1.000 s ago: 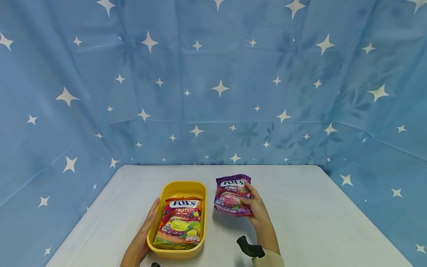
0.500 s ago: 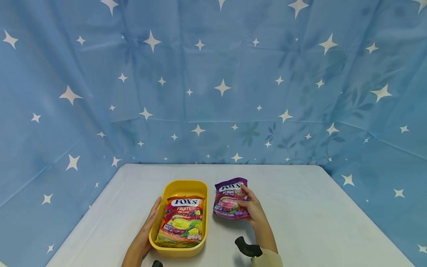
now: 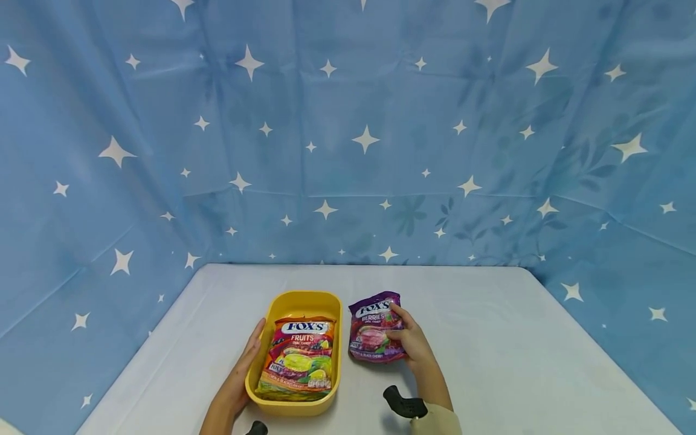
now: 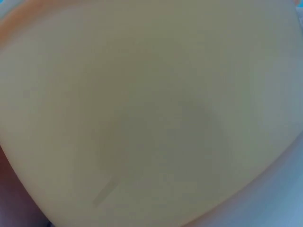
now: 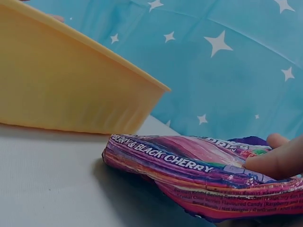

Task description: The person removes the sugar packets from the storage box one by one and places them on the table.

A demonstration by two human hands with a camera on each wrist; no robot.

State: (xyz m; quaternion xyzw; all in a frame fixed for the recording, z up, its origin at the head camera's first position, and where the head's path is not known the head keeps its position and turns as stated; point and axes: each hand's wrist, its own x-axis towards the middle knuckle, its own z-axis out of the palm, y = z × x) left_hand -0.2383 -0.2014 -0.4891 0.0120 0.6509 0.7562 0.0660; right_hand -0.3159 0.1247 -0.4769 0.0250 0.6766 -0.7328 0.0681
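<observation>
My left hand (image 3: 239, 374) lies along the left side of a yellow plastic tub (image 3: 293, 297), its fingers extended against the wall. Inside the tub is a red and orange Fox's Fruits candy bag (image 3: 298, 362), face up. The tub's blurred wall (image 4: 151, 113) fills most of the left wrist view. Just right of the tub, my right hand (image 3: 417, 345) grips the right side of a purple Fox's Berries candy bag (image 3: 371, 332), thumb on top. In the right wrist view, that candy bag (image 5: 189, 165) is low over the tabletop with a shadow below it.
A white table (image 3: 516, 350) stretches out to the right and behind the tub. Blue star-patterned fabric (image 3: 348, 169) hangs behind it and along both sides. A black curved piece (image 3: 405, 403) sits at my right wrist.
The Berries candy bag, in my right hand, has come down toward the table and slightly left, nearer the tub. My left hand stays on the tub. The head view shifts slightly.
</observation>
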